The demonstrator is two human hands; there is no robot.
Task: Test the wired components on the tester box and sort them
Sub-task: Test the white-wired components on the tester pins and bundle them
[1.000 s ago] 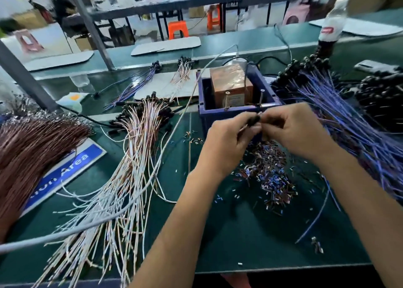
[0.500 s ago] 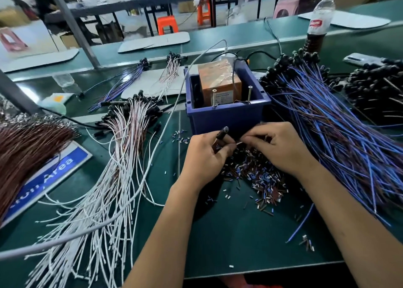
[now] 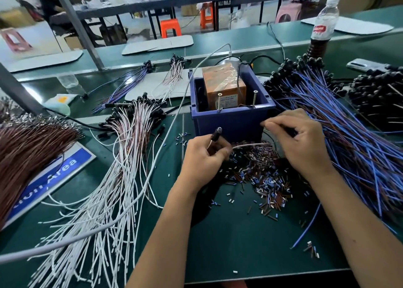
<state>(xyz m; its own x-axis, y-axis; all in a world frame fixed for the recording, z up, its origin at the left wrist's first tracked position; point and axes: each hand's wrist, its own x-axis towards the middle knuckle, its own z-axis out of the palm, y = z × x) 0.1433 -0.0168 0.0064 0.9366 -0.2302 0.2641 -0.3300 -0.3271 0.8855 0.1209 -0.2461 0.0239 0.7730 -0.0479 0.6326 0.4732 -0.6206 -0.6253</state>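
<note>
Your left hand (image 3: 205,156) pinches a black-capped white-wired component (image 3: 216,135) | right hand (image 3: 298,143) pinches its leads | risk: slack leads miss the blue tester box (image 3: 231,121) screws.

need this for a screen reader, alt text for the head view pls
A person's left hand grips a black-headed wired component while the right hand pinches its wire ends, just in front of a blue tester box on a green bench. White-wired components lie left, blue-wired ones right, cut wire bits between.
</note>
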